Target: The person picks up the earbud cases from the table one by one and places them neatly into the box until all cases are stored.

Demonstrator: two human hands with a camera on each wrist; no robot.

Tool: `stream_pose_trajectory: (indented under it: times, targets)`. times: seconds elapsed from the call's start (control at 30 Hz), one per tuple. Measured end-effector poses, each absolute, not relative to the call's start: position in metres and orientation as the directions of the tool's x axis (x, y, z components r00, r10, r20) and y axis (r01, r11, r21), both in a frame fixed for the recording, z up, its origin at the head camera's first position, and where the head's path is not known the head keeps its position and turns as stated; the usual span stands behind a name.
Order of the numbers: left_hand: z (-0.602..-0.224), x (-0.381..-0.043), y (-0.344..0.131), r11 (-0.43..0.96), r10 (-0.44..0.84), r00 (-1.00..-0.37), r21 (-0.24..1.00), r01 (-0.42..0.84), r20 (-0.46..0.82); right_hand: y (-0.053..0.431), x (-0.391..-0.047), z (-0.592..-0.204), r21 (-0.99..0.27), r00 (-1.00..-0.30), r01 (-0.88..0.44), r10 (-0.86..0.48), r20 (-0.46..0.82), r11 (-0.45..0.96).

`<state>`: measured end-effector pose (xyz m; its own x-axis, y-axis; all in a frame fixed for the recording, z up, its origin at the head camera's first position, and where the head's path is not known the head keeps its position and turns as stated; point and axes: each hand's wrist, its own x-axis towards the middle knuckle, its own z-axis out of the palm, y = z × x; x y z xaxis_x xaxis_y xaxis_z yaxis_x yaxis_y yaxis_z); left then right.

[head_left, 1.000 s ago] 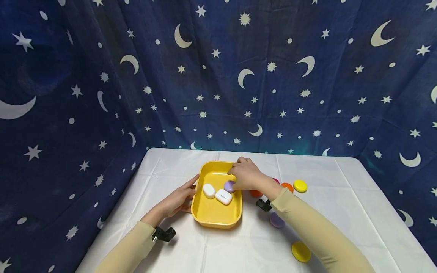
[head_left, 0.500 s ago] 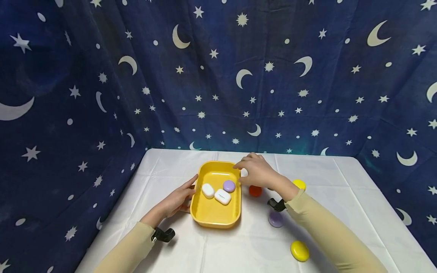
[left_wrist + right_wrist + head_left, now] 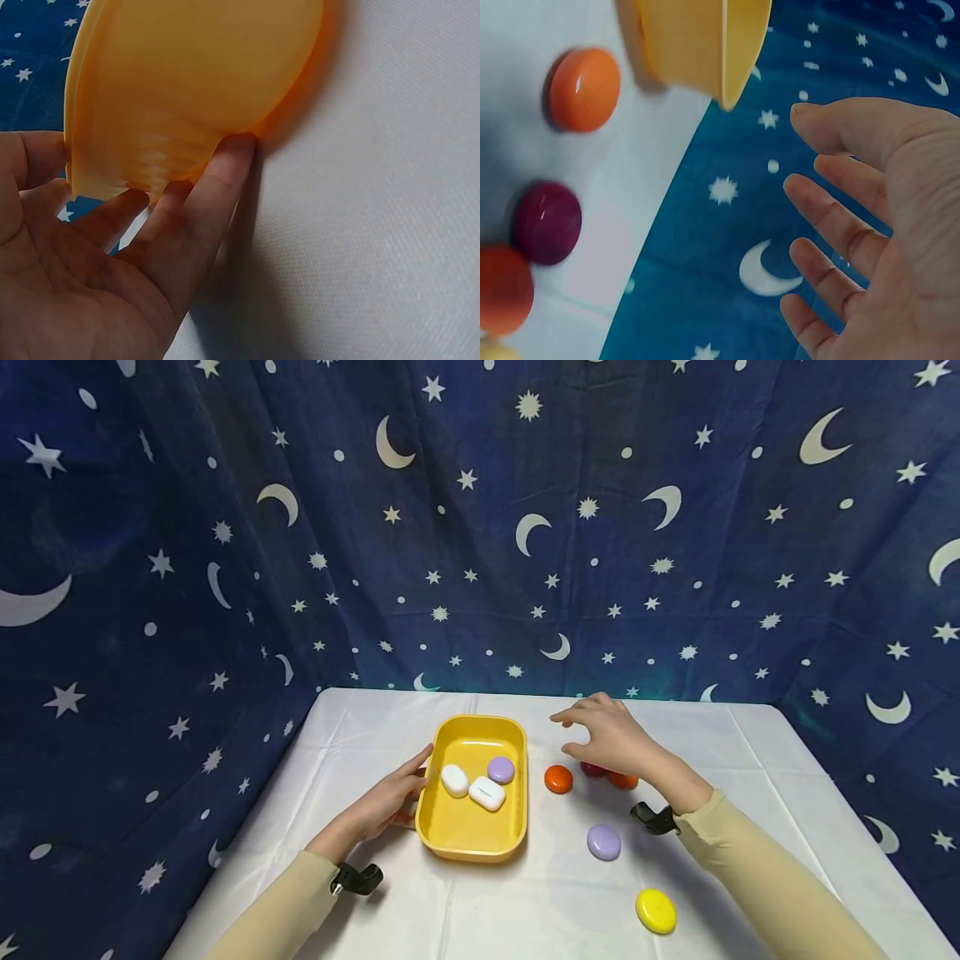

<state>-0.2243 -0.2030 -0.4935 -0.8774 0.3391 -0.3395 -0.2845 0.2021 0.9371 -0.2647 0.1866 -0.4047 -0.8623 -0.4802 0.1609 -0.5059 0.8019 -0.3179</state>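
Observation:
A yellow tray (image 3: 472,842) stands on the white table. My left hand (image 3: 386,797) rests its fingers and thumb against the tray's outer left side and rim; the left wrist view shows the fingertips (image 3: 236,150) on the wall. Inside lie two white, rounded oblong pieces (image 3: 454,781) and a smooth lilac disc (image 3: 501,769). To the right, my right hand (image 3: 611,735) hovers above the table, fingers apart, holding nothing. Beneath and beside it sit an orange disc (image 3: 558,779), a dark magenta disc (image 3: 547,223) and a second orange disc (image 3: 504,289), partly covered in the head view.
Another lilac disc (image 3: 603,842) lies right of the tray, with a yellow disc (image 3: 656,911) nearer the front. At the right wrist view's lower left corner, a yellowish piece (image 3: 496,351) is cut off. A dark blue star-and-moon cloth (image 3: 480,527) hangs behind the table.
My right hand has left the lilac disc in the tray and moved right, out over the discs on the table. My left hand has stayed at the tray's side.

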Motion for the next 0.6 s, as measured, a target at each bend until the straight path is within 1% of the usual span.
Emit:
stream_pose_trajectory:
  times: [0.2,0.47,0.6]
  targets:
    - [-0.494,-0.225,-0.203,0.202,0.332,-0.878,0.935,-0.291,-0.344,0.213,-0.262,-0.405,-0.357,-0.897,-0.441,-0.410,0.164,0.823]
    - [-0.493,-0.224,-0.203,0.214,0.334,-0.880,0.937,-0.276,-0.336,0.240,-0.258,-0.413,-0.348,-0.903,-0.429,-0.389,0.181,0.834]
    - [-0.494,-0.224,-0.203,0.216,0.335,-0.880,0.936,-0.278,-0.338,0.252,-0.255,-0.418,-0.348,-0.915,-0.403,-0.367,0.169,0.846]
